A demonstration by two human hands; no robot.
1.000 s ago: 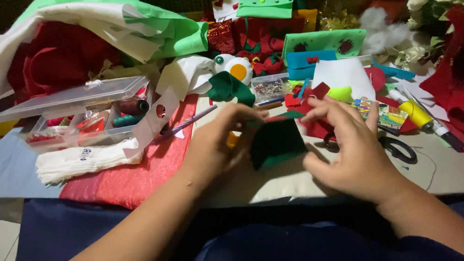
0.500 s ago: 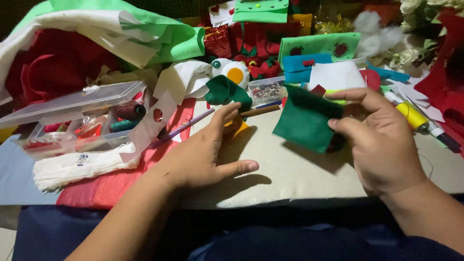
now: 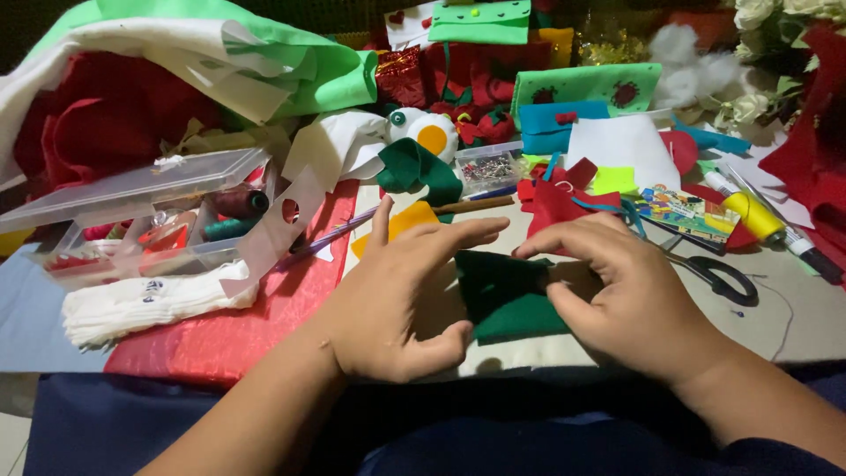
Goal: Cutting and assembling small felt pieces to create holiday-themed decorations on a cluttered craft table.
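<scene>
Both hands are working a piece of dark green felt (image 3: pixel 507 300) lying on the desk (image 3: pixel 793 326) near the person. The left hand (image 3: pixel 401 295) is lying spread and unclenched, fingers reaching onto the felt's left edge; the right hand (image 3: pixel 630 295) is pinching its right side. This looks like folding or flattening. Scissors (image 3: pixel 718 278) are lying just right.

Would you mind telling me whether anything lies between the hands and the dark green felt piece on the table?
Nothing visible does. The left hand and right hand both rest directly on the dark green felt piece, one at each side.
</scene>
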